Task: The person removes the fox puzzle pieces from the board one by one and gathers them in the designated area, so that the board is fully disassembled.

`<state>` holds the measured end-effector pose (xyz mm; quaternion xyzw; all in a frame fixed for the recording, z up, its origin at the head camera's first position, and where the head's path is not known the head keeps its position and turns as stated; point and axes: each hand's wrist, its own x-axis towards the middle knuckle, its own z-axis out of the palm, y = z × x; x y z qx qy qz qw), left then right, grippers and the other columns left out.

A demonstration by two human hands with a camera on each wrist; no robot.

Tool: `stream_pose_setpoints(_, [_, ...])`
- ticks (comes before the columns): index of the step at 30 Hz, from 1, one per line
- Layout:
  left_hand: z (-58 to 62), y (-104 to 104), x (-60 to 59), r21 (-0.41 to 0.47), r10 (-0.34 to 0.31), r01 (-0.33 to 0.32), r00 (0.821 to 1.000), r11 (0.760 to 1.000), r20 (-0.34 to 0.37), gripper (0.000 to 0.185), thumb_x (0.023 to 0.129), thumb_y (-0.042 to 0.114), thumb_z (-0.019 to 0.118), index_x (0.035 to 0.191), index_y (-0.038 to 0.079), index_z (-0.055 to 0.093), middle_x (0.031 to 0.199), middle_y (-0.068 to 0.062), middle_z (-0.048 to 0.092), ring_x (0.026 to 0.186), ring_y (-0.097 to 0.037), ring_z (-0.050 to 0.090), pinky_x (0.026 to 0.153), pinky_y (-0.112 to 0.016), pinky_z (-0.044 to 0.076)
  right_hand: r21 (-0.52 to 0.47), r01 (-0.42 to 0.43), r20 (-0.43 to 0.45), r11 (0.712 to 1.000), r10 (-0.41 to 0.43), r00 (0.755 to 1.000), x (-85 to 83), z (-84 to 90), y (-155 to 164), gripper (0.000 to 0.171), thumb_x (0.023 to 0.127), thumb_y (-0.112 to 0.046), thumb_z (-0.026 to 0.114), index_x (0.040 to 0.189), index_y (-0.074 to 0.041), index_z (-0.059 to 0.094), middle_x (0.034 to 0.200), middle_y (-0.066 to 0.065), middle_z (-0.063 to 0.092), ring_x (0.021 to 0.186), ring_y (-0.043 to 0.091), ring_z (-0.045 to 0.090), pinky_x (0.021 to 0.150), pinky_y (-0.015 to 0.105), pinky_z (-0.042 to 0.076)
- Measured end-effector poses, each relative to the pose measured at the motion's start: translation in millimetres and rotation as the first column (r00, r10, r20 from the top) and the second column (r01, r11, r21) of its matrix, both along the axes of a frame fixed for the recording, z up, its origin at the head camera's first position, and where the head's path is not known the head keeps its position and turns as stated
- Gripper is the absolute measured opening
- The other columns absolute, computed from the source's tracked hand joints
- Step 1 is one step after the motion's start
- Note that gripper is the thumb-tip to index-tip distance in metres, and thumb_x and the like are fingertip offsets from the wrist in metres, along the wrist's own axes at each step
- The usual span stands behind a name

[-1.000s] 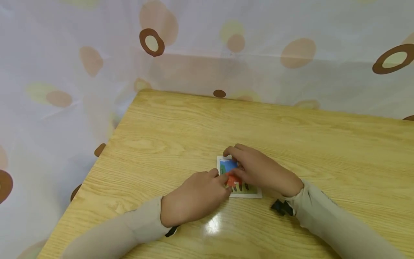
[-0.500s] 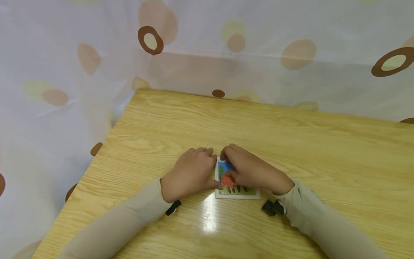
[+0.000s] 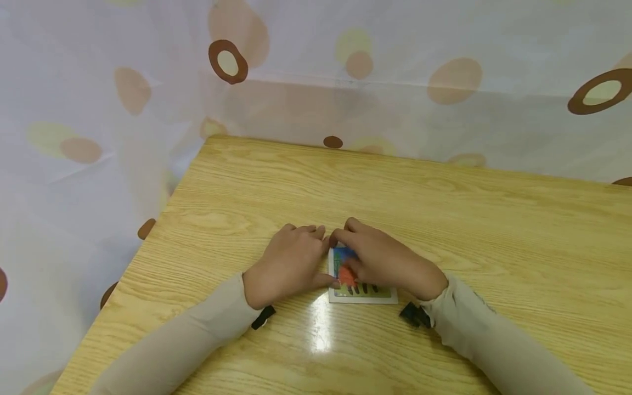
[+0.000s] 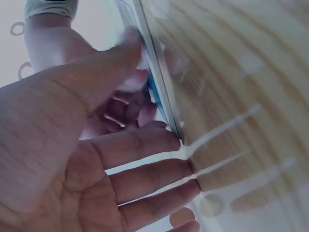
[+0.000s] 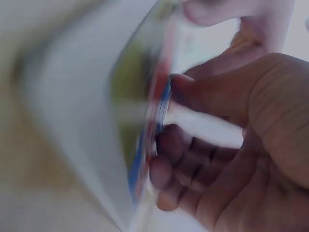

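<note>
A small picture card point(image 3: 369, 296) with a white border and a blue, orange and green image lies flat on the wooden table point(image 3: 395, 186). My right hand point(image 3: 387, 263) covers most of the card, its fingers curled with the tips pressing on the picture near the orange patch point(image 3: 347, 277). The right wrist view shows that right hand point(image 5: 231, 145) with thumb and curled fingers on the blurred card point(image 5: 140, 96). My left hand point(image 3: 291, 262) lies flat on the table by the card's left edge. The thumb of the left hand point(image 4: 96, 169) touches the card point(image 4: 155, 94).
A pale curtain point(image 3: 148, 82) with brown and tan ovals hangs behind and to the left of the table, whose left edge runs close by. Black strap ends point(image 3: 412, 314) show at both wrists. Bare wood stretches to the right and far side.
My left hand has moved from the card's near-left corner up along its left edge, with the fingers laid flat. The right hand stays on the card, which has shifted slightly left.
</note>
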<state>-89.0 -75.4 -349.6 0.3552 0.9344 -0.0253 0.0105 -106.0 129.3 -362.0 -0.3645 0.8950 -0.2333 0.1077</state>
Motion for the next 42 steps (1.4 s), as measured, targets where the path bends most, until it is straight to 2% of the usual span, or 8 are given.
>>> stream_pose_setpoints(4, [-3.0,-0.2,0.8,-0.014,0.009,-0.009,1.000,1.000,-0.007,0.075,0.079,0.078,0.070,0.120,0.015,0.077,0.121,-0.003,0.072,0.114,-0.022,0.069,0.086,-0.042,0.054,0.034,-0.027,-0.059,0.999,0.029,0.998,-2.7,2.4,0.5,0.028,0.093,-0.005,0.076,0.119,-0.009,0.071,0.095,0.001,0.056,0.072,0.012,0.049,0.066,0.029,0.048])
stream_pose_setpoints(8, [-3.4,-0.3,1.3,-0.027,0.013,-0.013,1.000,1.000,-0.019,0.076,0.078,0.079,0.070,0.116,0.014,0.077,0.123,-0.004,0.072,0.118,-0.022,0.067,0.088,-0.042,0.053,0.021,-0.061,-0.031,0.998,0.062,0.998,-9.1,3.0,1.7,0.026,0.091,-0.007,0.079,0.115,-0.008,0.070,0.100,0.001,0.060,0.081,0.014,0.058,0.075,0.034,0.054])
stream_pose_setpoints(15, [-1.7,-0.8,-3.2,-0.027,0.000,-0.002,0.999,1.000,-0.053,0.078,0.075,0.082,0.070,0.113,0.014,0.077,0.108,-0.001,0.073,0.100,-0.021,0.071,0.085,-0.041,0.053,-0.035,-0.105,0.011,0.994,0.106,0.994,-17.1,2.9,6.1,0.029,0.092,-0.006,0.077,0.121,-0.007,0.071,0.098,0.001,0.060,0.074,0.012,0.052,0.070,0.031,0.050])
stream_pose_setpoints(22, [-3.8,-2.7,-8.1,-0.041,0.009,-0.010,1.000,0.999,-0.023,0.083,0.072,0.086,0.068,0.122,0.020,0.076,0.120,0.001,0.073,0.107,-0.019,0.070,0.090,-0.042,0.051,-0.015,-0.128,-0.093,0.992,0.126,0.988,-16.4,3.1,5.2,0.017,0.094,-0.002,0.074,0.110,-0.007,0.074,0.094,-0.001,0.061,0.075,0.009,0.054,0.071,0.030,0.053])
stream_pose_setpoints(27, [-5.9,-3.2,-7.1,-0.030,0.006,-0.007,0.999,1.000,-0.033,0.085,0.073,0.088,0.065,0.121,0.018,0.077,0.114,0.001,0.074,0.106,-0.019,0.070,0.090,-0.043,0.052,0.061,-0.153,-0.144,0.986,0.160,0.976,-16.2,6.8,2.0,0.015,0.096,-0.001,0.070,0.107,-0.009,0.074,0.086,-0.004,0.056,0.068,0.009,0.049,0.066,0.027,0.051])
stream_pose_setpoints(33, [-4.6,-1.4,-5.2,-0.018,0.012,-0.012,0.999,1.000,-0.035,0.084,0.073,0.085,0.068,0.119,0.016,0.078,0.117,-0.001,0.074,0.109,-0.020,0.070,0.090,-0.043,0.052,0.118,-0.130,0.051,0.984,0.125,0.991,-17.5,11.2,-0.9,0.028,0.096,-0.001,0.067,0.123,-0.008,0.064,0.092,0.000,0.057,0.074,0.015,0.052,0.068,0.031,0.050])
stream_pose_setpoints(38, [-4.2,-0.9,-4.2,-0.020,0.017,-0.018,1.000,1.000,-0.026,0.084,0.074,0.082,0.071,0.125,0.015,0.076,0.128,-0.002,0.071,0.114,-0.020,0.069,0.090,-0.043,0.052,0.143,-0.125,0.210,0.982,0.093,0.973,-21.3,14.4,-5.8,0.038,0.094,0.003,0.062,0.128,-0.011,0.054,0.099,0.007,0.055,0.075,0.020,0.054,0.061,0.029,0.050])
stream_pose_setpoints(42, [-4.5,-1.0,-3.5,-0.015,0.020,-0.020,1.000,1.000,-0.019,0.086,0.074,0.081,0.072,0.129,0.016,0.073,0.135,-0.001,0.068,0.117,-0.021,0.068,0.089,-0.043,0.052,0.165,-0.128,0.286,0.978,0.077,0.955,-26.4,18.5,-10.2,0.042,0.093,0.005,0.061,0.129,-0.012,0.051,0.107,0.010,0.056,0.081,0.023,0.055,0.064,0.030,0.051])
